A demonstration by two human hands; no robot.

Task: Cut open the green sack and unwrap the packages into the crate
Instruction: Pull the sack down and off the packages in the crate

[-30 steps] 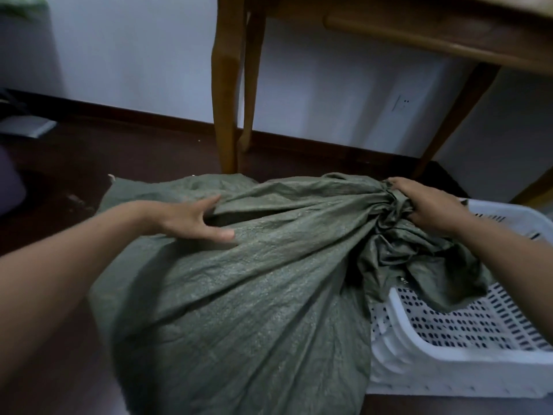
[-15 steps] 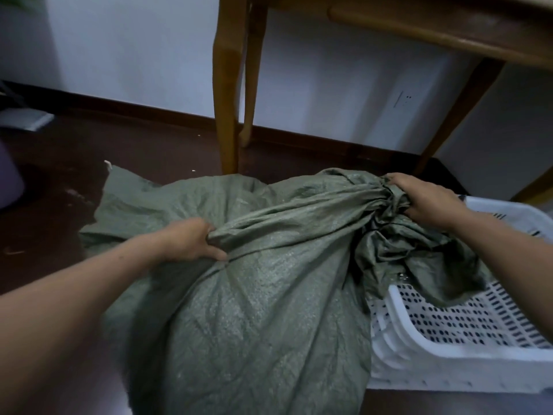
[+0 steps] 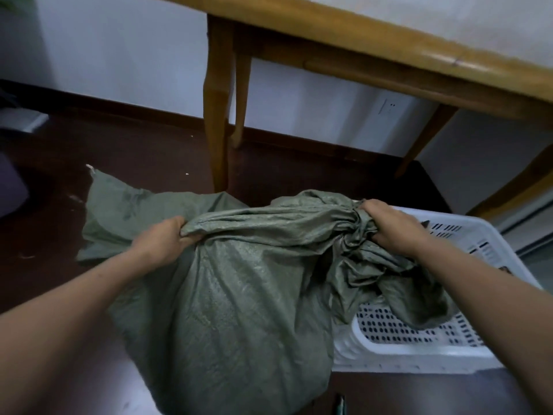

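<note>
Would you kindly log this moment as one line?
left hand grips green sack fold | right hand grips bunched neck | loose end over crate

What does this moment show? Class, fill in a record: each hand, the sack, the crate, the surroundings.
Green sack: bulging, on dark floor, no cut visible
Left hand: grips a fold on its side
Right hand: grips its bunched neck
Crate: white, perforated, beside the sack; loose sack end drapes into it
Surroundings: wooden table beyond
</note>
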